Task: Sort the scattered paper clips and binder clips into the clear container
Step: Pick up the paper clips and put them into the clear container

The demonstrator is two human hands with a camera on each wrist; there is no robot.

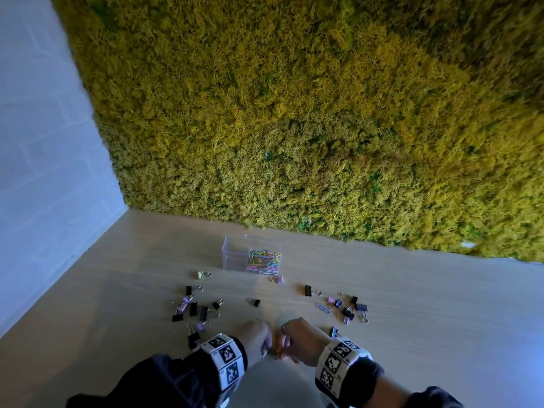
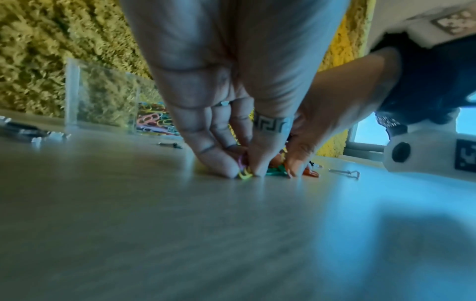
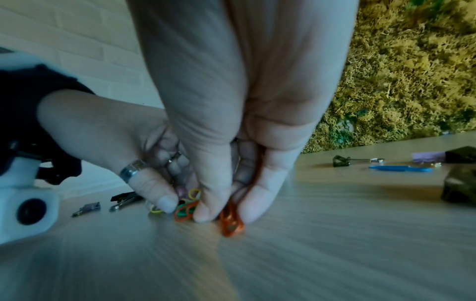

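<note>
Coloured clips (image 3: 190, 205) lie pinched between left hand (image 2: 231, 126) and right hand (image 3: 231, 142); squeeze them tight, then lift toward the box (image 1: 235, 254) at 12 o'clock.

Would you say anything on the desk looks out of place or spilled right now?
Yes: binder clips lie scattered in loose clusters on the table, outside the clear container, and one blue paper clip lies stray among them.

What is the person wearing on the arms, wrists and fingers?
Both arms have dark sleeves. Each wrist carries a white boxy band with black-and-white square marker patterns, on the left wrist and the right wrist. The left hand wears a silver ring with an engraved key pattern. The right hand wears a thin ring.
</note>
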